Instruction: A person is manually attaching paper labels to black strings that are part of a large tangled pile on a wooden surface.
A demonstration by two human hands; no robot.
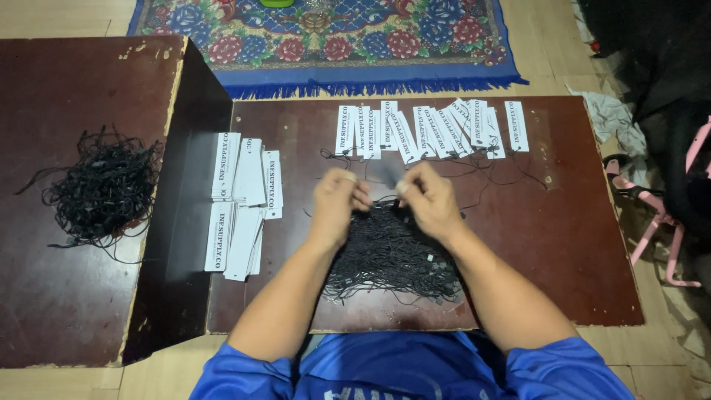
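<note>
White paper tags with black print lie in two groups on the low dark-brown wooden surface: a fanned row of about ten along the far edge, each trailing a thin black string, and two loose stacks at the left, too overlapped to count. Both hands meet above the middle of the surface; the left hand and right hand pinch something small and blurred between closed fingertips, so what the grip holds cannot be told. Just beneath them spreads one tangled heap of black strings. A second dark wooden surface, higher, stands at the left and carries another tangle of black cord. Beyond lies a floral rug with blue fringe on pale wooden floor; pink metal framing stands at the right.
</note>
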